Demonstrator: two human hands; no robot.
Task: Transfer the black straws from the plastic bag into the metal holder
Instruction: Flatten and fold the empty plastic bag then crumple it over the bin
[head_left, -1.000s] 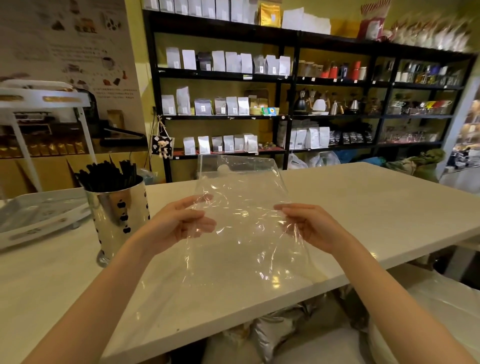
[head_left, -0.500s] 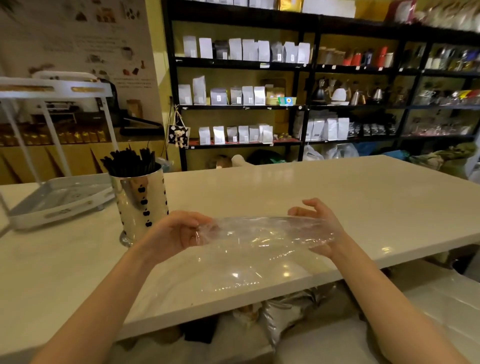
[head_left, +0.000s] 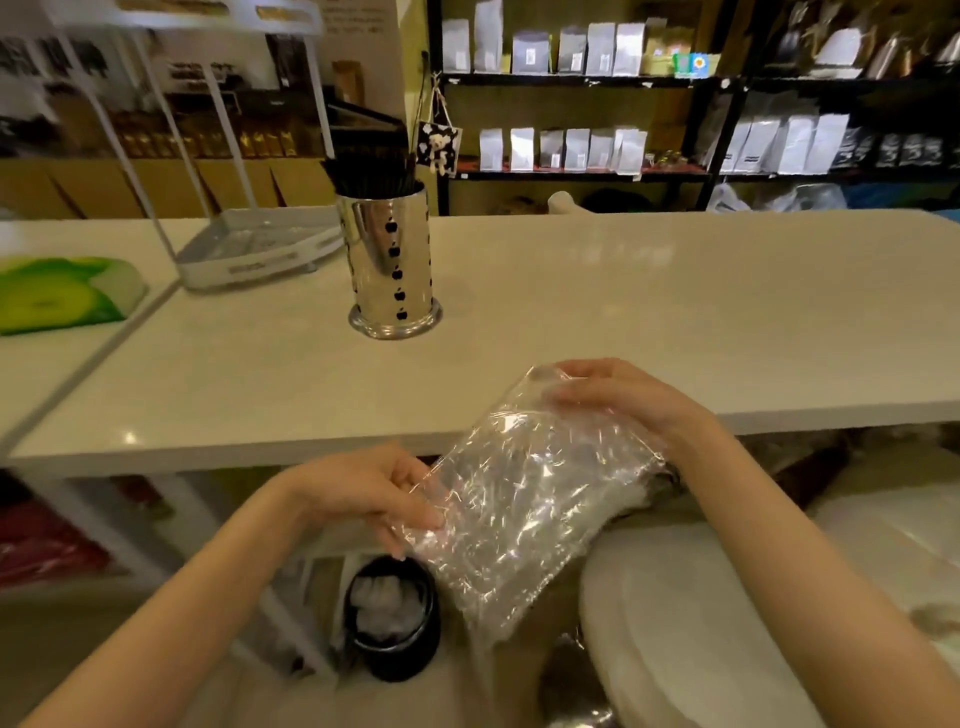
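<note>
We hold the clear, crinkled bag (head_left: 524, 499) before the counter (head_left: 623, 322), slanting from lower left to upper right; left hand (head_left: 363, 493) pinches one edge, right hand (head_left: 618, 400) grips the top. Straws (head_left: 371, 176) stand upright in the holder (head_left: 389, 265).

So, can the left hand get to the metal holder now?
Probably not at once: the left hand is pinching the plastic bag below the counter edge. The path to the metal holder looks free once it lets go.

Clear crinkly glossy plastic bag (head_left: 524, 499) between the fingers; beyond them a shiny polished metal holder (head_left: 390, 262), matt black straws (head_left: 371, 174), smooth glossy white counter (head_left: 649, 312).
</note>
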